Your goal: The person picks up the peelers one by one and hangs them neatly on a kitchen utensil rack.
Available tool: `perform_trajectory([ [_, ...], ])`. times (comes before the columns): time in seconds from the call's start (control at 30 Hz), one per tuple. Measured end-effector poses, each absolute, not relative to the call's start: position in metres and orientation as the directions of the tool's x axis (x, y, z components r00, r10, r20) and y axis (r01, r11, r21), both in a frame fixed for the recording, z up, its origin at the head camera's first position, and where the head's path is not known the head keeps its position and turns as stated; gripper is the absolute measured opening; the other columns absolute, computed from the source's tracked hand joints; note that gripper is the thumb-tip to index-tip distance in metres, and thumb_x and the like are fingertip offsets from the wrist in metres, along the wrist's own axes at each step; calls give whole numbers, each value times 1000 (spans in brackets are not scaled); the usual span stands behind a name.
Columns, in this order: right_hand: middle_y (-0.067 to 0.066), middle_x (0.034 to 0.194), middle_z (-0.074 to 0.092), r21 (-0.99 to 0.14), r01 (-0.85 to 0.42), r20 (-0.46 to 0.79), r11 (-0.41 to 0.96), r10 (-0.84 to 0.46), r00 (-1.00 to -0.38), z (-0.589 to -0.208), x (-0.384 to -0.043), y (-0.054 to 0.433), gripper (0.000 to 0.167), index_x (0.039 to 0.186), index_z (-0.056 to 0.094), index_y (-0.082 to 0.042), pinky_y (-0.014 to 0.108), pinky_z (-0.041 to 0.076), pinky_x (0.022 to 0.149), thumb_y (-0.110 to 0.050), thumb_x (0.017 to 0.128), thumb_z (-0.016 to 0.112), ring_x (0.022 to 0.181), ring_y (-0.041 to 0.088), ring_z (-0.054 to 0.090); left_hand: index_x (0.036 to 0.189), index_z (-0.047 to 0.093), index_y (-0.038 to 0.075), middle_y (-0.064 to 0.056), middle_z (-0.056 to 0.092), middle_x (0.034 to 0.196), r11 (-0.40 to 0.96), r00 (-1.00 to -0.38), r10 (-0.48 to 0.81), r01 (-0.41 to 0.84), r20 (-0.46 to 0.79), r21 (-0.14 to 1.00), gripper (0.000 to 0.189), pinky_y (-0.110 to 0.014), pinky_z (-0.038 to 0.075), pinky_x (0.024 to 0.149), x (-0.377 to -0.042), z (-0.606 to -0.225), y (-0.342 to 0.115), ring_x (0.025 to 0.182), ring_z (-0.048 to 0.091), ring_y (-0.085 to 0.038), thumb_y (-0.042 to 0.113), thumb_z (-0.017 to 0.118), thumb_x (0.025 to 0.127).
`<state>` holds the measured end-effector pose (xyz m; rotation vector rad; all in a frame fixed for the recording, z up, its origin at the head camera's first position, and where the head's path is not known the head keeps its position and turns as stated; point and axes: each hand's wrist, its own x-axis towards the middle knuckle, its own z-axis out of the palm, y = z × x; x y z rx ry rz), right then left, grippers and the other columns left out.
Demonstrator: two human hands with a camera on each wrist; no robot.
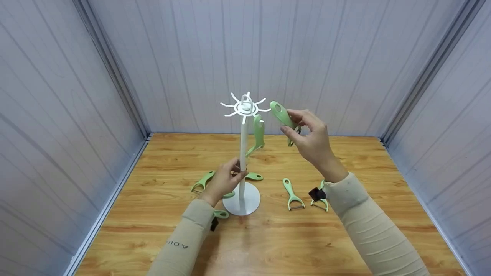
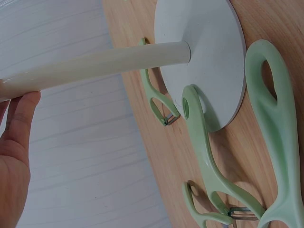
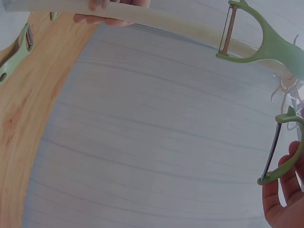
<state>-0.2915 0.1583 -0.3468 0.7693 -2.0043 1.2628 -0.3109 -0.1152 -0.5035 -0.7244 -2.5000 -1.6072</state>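
Observation:
A white stand (image 1: 243, 143) with a ring of curved hooks at its top rises from a round base (image 1: 250, 203). My left hand (image 1: 223, 180) grips its pole partway up, thumb and fingers on either side. To the right of the hooks, my right hand (image 1: 312, 136) pinches a green peeler (image 1: 280, 112) near its head. That peeler's holed handle end points up toward the nearest hook tip, and its blade shows in the right wrist view. A second green peeler (image 1: 259, 132) hangs by its handle hole from a front right hook, blade end down.
On the wooden table (image 1: 268, 245), green peelers lie right of the base, one (image 1: 290, 193) beside another (image 1: 323, 205) partly behind the right sleeve. More lie left of and behind the base, including a peeler (image 2: 204, 147) whose handle overlaps it. Pale panels (image 1: 307, 50) enclose the table.

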Motion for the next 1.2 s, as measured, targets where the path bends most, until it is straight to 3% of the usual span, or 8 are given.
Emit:
perform_trajectory([
  [0.3, 18, 105, 74, -550, -751, 760, 366, -153, -632, -350, -297, 155, 35, 129, 74, 4, 26, 55, 85, -2, 95, 82, 97, 9, 63, 118, 69, 0, -16, 76, 108, 334, -881, 341, 441, 329, 833, 15, -47, 66, 89, -312, -504, -114, 101, 75, -30, 3, 72, 104],
  [0.83, 17, 110, 74, -612, -737, 725, 288, -167, -668, -359, -304, 145, 34, 132, 74, 2, 24, 53, 89, -1, 98, 78, 100, 8, 63, 118, 70, 5, -14, 75, 109, 341, -879, 345, 444, 330, 828, 13, -45, 66, 90, -312, -504, -113, 102, 75, -29, 6, 71, 105],
  [1.2, 15, 119, 76, -662, -686, 668, 303, -177, -723, -361, -301, 136, 37, 133, 73, 0, 30, 57, 100, -4, 98, 80, 111, 24, 70, 118, 69, 5, -14, 76, 109, 359, -881, 350, 439, 317, 824, 14, -44, 66, 89, -312, -502, -111, 102, 75, -27, 8, 73, 105],
])
